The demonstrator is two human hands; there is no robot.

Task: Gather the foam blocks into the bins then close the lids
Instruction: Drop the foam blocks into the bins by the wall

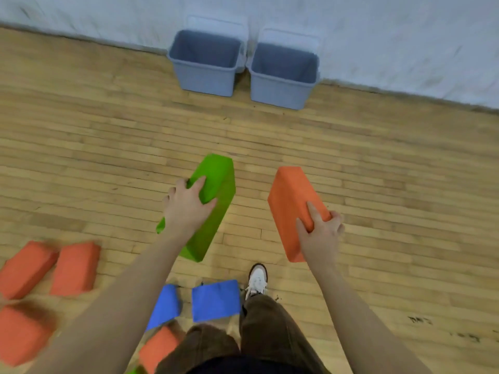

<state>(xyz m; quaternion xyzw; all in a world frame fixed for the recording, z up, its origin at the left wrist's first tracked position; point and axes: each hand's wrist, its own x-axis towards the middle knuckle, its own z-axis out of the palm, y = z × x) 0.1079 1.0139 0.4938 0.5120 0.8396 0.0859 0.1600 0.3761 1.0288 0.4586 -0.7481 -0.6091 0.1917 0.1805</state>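
Two blocks in our hands: left hand (pixel 186 203) grips green block (pixel 213 211), right hand (pixel 320 233) grips orange block (pixel 290 203); bins (pixel 205 76) well ahead.

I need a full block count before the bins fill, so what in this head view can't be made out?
- Blue block: partly hidden by the left arm.
- Orange blocks at the lower left: motion-blurred and cut by the frame edge.
- Green scrap: cut by the bottom edge.
- Bin lids: pale against the wall, outlines faint.
- Left bin floor: hidden by its front wall.
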